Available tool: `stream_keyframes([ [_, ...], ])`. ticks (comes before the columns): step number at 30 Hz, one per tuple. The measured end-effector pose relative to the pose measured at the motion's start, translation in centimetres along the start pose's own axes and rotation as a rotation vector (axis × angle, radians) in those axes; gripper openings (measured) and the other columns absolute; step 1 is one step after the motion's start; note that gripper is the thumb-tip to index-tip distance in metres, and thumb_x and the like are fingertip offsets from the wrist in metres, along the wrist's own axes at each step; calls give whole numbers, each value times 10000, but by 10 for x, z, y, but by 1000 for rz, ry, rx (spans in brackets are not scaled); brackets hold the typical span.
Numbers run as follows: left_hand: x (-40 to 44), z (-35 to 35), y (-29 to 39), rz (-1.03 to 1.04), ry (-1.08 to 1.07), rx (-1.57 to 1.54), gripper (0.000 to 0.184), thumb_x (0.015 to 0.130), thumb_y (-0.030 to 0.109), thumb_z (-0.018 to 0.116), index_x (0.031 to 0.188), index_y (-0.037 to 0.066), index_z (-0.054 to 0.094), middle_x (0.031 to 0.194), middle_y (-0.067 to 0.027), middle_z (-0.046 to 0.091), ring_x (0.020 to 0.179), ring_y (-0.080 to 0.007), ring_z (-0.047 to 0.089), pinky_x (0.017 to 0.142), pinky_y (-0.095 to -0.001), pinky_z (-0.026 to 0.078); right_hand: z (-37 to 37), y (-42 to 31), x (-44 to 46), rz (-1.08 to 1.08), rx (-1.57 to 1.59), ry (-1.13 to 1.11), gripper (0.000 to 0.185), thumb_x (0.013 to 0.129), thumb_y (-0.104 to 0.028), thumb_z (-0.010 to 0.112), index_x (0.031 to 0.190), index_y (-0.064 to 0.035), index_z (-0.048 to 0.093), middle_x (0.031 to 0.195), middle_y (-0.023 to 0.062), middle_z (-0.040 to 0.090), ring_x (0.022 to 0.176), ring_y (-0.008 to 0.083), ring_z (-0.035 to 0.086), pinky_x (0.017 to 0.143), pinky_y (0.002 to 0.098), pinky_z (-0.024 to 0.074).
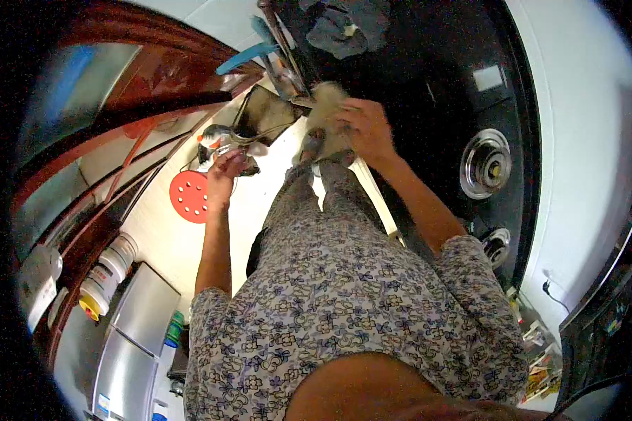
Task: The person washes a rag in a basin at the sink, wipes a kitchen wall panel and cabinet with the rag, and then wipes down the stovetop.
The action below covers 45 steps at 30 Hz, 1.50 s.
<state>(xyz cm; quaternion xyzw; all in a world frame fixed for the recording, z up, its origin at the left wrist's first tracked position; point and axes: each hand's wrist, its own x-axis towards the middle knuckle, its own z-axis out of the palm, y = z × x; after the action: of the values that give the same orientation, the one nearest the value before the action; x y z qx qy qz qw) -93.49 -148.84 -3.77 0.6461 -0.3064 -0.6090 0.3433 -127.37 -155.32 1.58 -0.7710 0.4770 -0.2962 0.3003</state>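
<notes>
My left hand [227, 172] is low on the left with its fingers curled round something small and shiny that I cannot make out. Beside it, over the pale floor, is a blurred white, black and orange item [218, 139]. My right hand [366, 128] is over the edge of the black countertop [421, 126], its fingers apart and slightly bent. Its fingertips overlap a blurred beige thing [328, 102], perhaps a cloth; whether they touch it is unclear.
A red disc with holes [189, 197] is left of my left hand. Metal burners [486, 165] are set in the countertop on the right. A grey cloth [347, 29] lies at the far end. A blue-handled item [246, 57] is near dark red cabinets. White tubs [105, 281] stand at left.
</notes>
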Motion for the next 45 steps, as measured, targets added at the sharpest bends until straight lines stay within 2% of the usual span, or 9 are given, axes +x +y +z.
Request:
stream_keyframes([
  [9, -21, -9, -12, -96, 84, 116, 271, 884, 143, 563, 1114, 5, 594, 1011, -104, 660, 879, -206, 637, 791, -291, 491, 57, 48, 55, -47, -523, 84, 547, 777, -154, 640, 1284, -73, 453, 1344, 129, 381, 1228, 343, 347, 968, 475, 343],
  [17, 5, 28, 2, 57, 3, -28, 273, 891, 162, 592, 1101, -12, 595, 966, -73, 656, 817, -134, 610, 744, -253, 477, 75, 70, 135, 154, -489, 68, 343, 699, 1, 535, 979, -155, 657, 1225, 45, 500, 1064, 310, 466, 855, 384, 474],
  [21, 23, 75, 63, 59, -55, -131, 273, 903, 212, 581, 1071, -2, 603, 948, -85, 661, 797, -132, 613, 731, -255, 480, 47, 57, 26, -126, -208, -20, 273, 710, 3, 573, 935, -132, 648, 1128, 69, 554, 1063, 327, 486, 854, 388, 473],
  [25, 58, 130, 147, 208, -247, -420, 278, 913, 208, 536, 1041, -31, 599, 967, -134, 664, 815, -166, 638, 752, -281, 511, 12, 42, -32, 661, 424, 58, 298, 790, -96, 576, 1084, -54, 605, 1114, 55, 600, 982, 199, 594, 855, 355, 481],
  [27, 55, 168, 201, 351, -300, -487, 254, 903, 192, 529, 1008, -25, 606, 942, -118, 655, 855, -209, 613, 788, -313, 476, -32, 5, -29, 827, 1361, 364, 397, 832, -188, 546, 1199, -41, 526, 1149, 99, 585, 1023, 229, 581, 881, 388, 477],
  [37, 62, 277, 264, 295, -851, -828, 377, 934, 351, 481, 1006, -3, 593, 880, -137, 671, 765, -245, 662, 701, -323, 542, -73, -63, -36, 402, 1973, 639, 389, 973, -238, 394, 1308, -43, 425, 1304, 110, 492, 1215, 275, 455, 1005, 423, 379],
  [39, 65, 285, 257, 231, -873, -816, 382, 932, 354, 480, 1005, -3, 594, 881, -136, 671, 766, -247, 661, 700, -326, 540, -75, -72, -42, 474, 164, 335, 406, 950, -228, 420, 1315, -49, 421, 1348, 118, 443, 1267, 277, 394, 1029, 382, 356],
  [41, 64, 295, 250, 203, -842, -804, 382, 933, 351, 474, 1009, -5, 592, 868, -128, 670, 753, -244, 652, 702, -320, 527, -86, -94, -50, 633, -198, 127, 410, 928, -191, 449, 1308, -38, 428, 1375, 133, 407, 1279, 280, 375, 1034, 354, 352],
  [45, 49, 319, 233, 321, -719, -580, 316, 934, 293, 499, 990, 1, 606, 819, -99, 659, 693, -196, 622, 670, -293, 497, -64, -105, -34, 169, -151, 435, 400, 857, -118, 530, 1238, -13, 473, 1275, 161, 462, 1188, 296, 454, 986, 328, 391],
])
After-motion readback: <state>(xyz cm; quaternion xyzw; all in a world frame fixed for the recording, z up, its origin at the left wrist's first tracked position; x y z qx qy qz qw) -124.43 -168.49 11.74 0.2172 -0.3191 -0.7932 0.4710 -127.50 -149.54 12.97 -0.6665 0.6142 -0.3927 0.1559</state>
